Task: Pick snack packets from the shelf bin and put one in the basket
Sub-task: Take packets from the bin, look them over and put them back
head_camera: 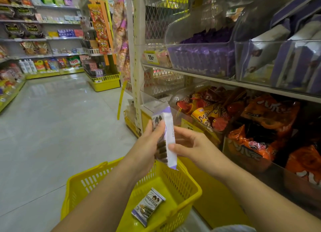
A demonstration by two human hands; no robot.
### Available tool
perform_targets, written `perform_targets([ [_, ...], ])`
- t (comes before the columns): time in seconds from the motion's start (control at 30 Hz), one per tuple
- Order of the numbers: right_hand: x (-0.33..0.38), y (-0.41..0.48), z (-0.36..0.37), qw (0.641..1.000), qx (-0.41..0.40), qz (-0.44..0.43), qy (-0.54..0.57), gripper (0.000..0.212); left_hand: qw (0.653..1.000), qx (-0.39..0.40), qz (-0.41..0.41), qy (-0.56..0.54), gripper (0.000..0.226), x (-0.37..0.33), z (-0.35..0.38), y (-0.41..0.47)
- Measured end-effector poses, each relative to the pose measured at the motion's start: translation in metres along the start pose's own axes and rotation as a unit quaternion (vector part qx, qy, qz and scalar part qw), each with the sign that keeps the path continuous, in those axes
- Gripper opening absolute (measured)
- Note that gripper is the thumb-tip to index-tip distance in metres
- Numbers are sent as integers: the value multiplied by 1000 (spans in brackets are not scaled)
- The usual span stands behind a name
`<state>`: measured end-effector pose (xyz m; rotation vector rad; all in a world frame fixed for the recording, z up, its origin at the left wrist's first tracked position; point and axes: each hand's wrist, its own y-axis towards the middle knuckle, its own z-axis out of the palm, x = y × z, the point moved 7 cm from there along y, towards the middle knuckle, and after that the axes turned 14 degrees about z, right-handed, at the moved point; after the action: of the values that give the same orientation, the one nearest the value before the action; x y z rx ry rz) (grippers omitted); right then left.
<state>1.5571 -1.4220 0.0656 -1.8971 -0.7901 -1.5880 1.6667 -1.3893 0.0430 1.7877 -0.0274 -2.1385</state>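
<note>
Held packet point(171, 139), white with purple trim, upright between both hands, just above the near right corner of the yellow basket point(97, 179). Lower end level with the basket rim, not touching it as far as visible.

Left hand point(151, 141) wrapped round the left side of the held packet, thumb across the printed front, fingers curled behind. Possibly a second packet in the same grip; count unclear.

Right hand point(192, 144) at the right edge of the same packet: thumb tip on the lower white face, forefinger tip on the upper edge, other fingers loosely curved and off it. A light pinch, grip only partly closed.

Packet in basket point(148, 206) flat on the basket floor, face up, near the front right, well below the held one. Bare room all round it inside the basket.

Shelf bin point(278, 61), clear plastic, up on the shelf to the right with matching purple-and-white packets, well above and apart from both hands. Second clear bin point(201, 58) of purple packets just left of it.

Orange snack bags point(260, 127) in the lower shelf bins, near the right hand but not touching. White shelf post point(137, 58) right behind the held packet. Open tiled floor point(52, 127) to the left of the basket.
</note>
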Motion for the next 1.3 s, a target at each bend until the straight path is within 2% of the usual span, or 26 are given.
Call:
perform_targets([
  [0.1, 1, 0, -1, 1000, -14, -6, -23, 44, 999, 14, -2, -49, 71, -1, 1, -3],
  [0.2, -2, 3, -3, 1000, -19, 9, 22, 37, 994, 19, -12, -110, 58, -1, 4, -7],
  [0.3, -10, 8, -17, 994, -72, 39, 76, 35, 989, -1, 0, -145, 50, -3, 1, -5],
  [0.33, -16, 10, -20, 990, -70, 66, 106, 35, 988, -12, 8, -154, 50, -4, -1, -3],
  [0.43, -23, 10, -9, 978, 10, 123, 167, 22, 990, -51, 31, -127, 46, -5, -7, -1],
  [0.53, -19, 8, -11, 987, -16, 95, 125, 17, 990, -113, 76, 38, 20, -9, -20, 1],
  [0.7, -6, 3, -12, 993, -109, 40, -7, 29, 974, -85, 100, 183, 32, -11, -16, 2],
  [0.8, 0, 0, -12, 988, -139, 23, -66, 31, 977, -38, 102, 185, 28, -7, -14, 3],
  [0.9, 4, -3, -12, 980, -155, 13, -124, 36, 978, 1, 79, 193, 45, -5, -13, 3],
  [1.03, 11, -8, -7, 972, -168, -12, -166, 36, 973, -26, 86, 212, 56, -9, -20, 5],
  [1.17, 13, -8, 0, 968, -175, -23, -179, 35, 968, -115, 90, 204, 39, -14, -36, 5],
  [1.3, 14, -8, -3, 966, -178, -26, -186, 34, 973, -95, 99, 183, 33, -12, -32, 5],
])
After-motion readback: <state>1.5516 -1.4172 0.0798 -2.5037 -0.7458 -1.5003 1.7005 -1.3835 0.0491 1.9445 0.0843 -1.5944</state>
